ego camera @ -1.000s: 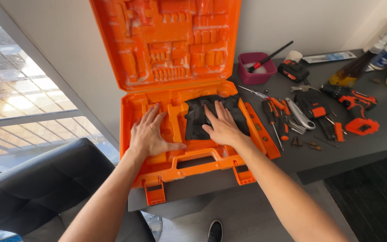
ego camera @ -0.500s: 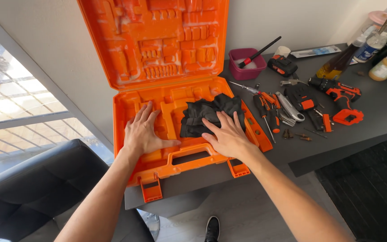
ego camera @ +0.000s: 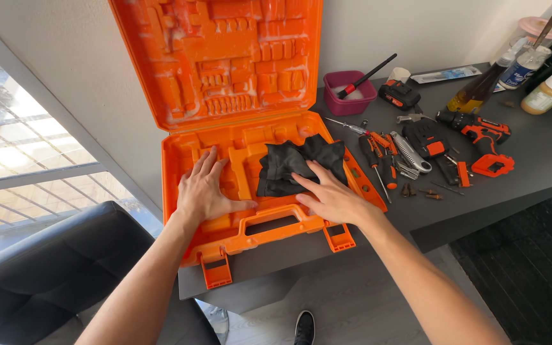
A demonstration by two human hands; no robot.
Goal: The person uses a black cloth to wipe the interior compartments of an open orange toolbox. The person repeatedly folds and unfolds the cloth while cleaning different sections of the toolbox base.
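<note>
So the black cloth (ego camera: 298, 167) is sitting bunched up in the middle recess of the open orange tool case (ego camera: 225, 239), and the right hand (ego camera: 330, 197) is lying flat on its near edge, fingers spread, pressing rather than gripping. The left hand (ego camera: 204, 189) is lying palm-down and open on the bare moulded tray just left of the cloth, holding nothing, looks like it's bracing the case. Judging by how things lie, the wiping is only partly along: the lid's (ego camera: 218, 61) moulding is showing pale dusty streaks, and every tool slot is sitting empty. All the gear is waiting out on the counter (ego camera: 531, 176) to the right, screwdrivers (ego camera: 378, 160), the drill (ego camera: 477, 131), a battery pack (ego camera: 399, 94), and a maroon tub (ego camera: 351, 92) with a brush (ego camera: 367, 76) in it
</note>
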